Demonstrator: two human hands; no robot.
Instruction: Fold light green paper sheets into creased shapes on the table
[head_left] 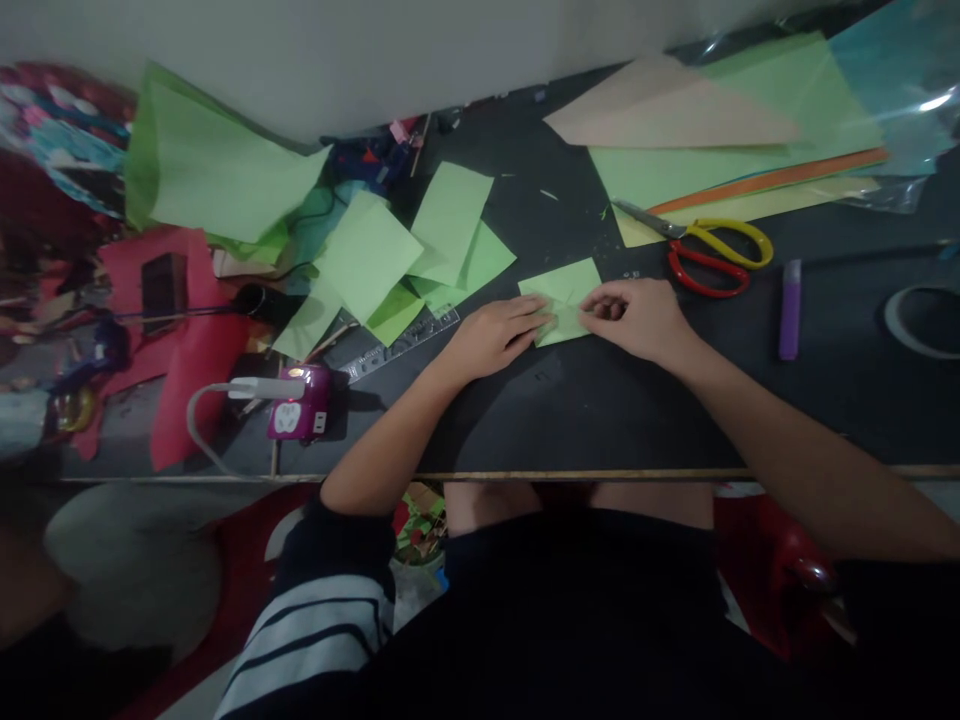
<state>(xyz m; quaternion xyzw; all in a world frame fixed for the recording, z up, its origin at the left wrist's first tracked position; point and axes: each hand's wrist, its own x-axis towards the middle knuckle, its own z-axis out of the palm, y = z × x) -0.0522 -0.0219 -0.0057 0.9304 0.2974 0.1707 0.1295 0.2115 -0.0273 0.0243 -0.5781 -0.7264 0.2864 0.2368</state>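
A light green sheet of paper [564, 284] lies on the dark table in front of me, with crease lines near its middle. My left hand [499, 335] rests on its left side, fingers stretched out and pressing down. At the right edge, my right hand [637, 315] has its fingers curled, with thumb and forefinger pinched at the paper. Part of the sheet is hidden under the fingertips of both hands.
Scissors [694, 240] with red and yellow handles, a purple marker [790, 310] and a tape roll [926, 320] lie to the right. Left are loose green sheets [371, 262], a clear ruler [405, 345] and a purple plug adapter [300, 405]. Coloured paper [735, 170] is stacked behind.
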